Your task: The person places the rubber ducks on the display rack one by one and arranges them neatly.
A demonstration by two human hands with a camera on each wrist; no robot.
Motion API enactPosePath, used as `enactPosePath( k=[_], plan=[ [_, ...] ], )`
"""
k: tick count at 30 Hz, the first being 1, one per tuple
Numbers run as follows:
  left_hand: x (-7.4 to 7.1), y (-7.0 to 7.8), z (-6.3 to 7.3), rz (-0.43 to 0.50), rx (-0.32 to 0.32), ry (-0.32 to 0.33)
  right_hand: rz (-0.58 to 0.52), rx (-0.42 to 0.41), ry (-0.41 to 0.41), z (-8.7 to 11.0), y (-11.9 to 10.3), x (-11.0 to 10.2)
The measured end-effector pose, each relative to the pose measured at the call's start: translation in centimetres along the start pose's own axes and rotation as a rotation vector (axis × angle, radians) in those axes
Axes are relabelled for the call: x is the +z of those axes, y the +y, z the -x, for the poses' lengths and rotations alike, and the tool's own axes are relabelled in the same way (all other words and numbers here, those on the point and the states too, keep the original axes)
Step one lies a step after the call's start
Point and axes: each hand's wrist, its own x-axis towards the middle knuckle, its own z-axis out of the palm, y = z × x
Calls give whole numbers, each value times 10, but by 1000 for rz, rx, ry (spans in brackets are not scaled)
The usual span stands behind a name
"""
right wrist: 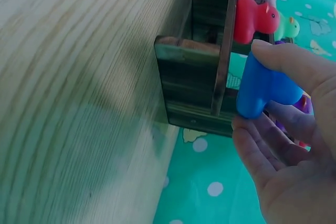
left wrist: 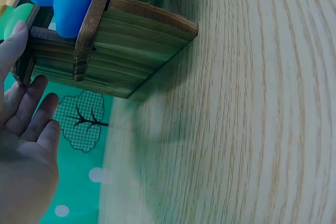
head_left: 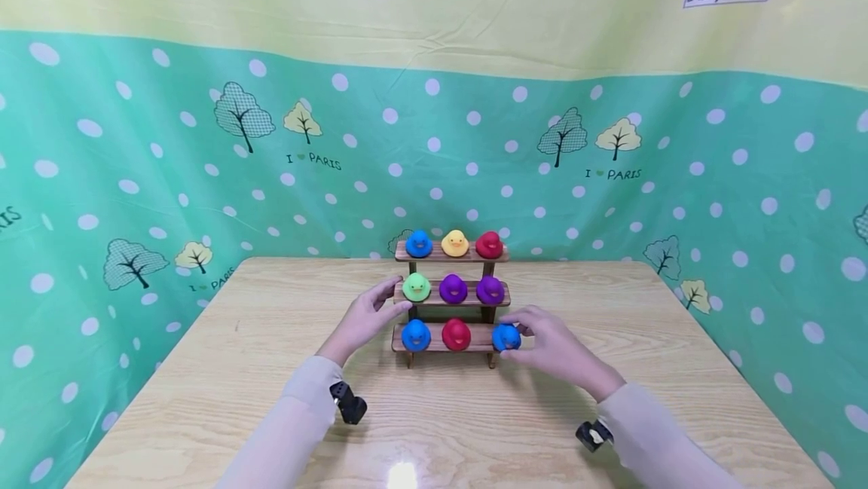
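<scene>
A wooden three-tier display rack (head_left: pixel 434 338) stands on the table, bearing rubber ducks in rows of three. At the right end of the bottom shelf, my right hand (head_left: pixel 552 346) pinches a blue rubber duck (right wrist: pixel 257 85) between thumb and fingers. My left hand (head_left: pixel 366 316) holds the left end of the middle shelf, thumb in front and fingers behind, close to a green duck (head_left: pixel 417 288). A red duck (head_left: pixel 456 334) and another blue duck (head_left: pixel 416 335) sit on the bottom shelf. Two purple ducks, one of them the middle purple duck (head_left: pixel 453 289), share the middle shelf with the green one.
On the top shelf sit a blue duck (head_left: pixel 419 244), a yellow duck (head_left: pixel 455 243) and a red duck (head_left: pixel 489 246). The wood-grain table (head_left: pixel 271 368) reaches back to a green and yellow printed curtain (head_left: pixel 434 120), which hangs behind and at both sides.
</scene>
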Motion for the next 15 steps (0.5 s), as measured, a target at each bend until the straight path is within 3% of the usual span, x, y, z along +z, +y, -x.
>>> enactPosePath(
  k=[6,13,15],
  plan=[
    [0,-2,-1,1,-7,3,-21,8,-26,-6,-1,8],
    [2,-38,-18,7,-1,16,5,1,-35,-10,-4,12],
    [2,-41,-19,3,4,16,13,5,-36,-11,-3,13]
  ],
)
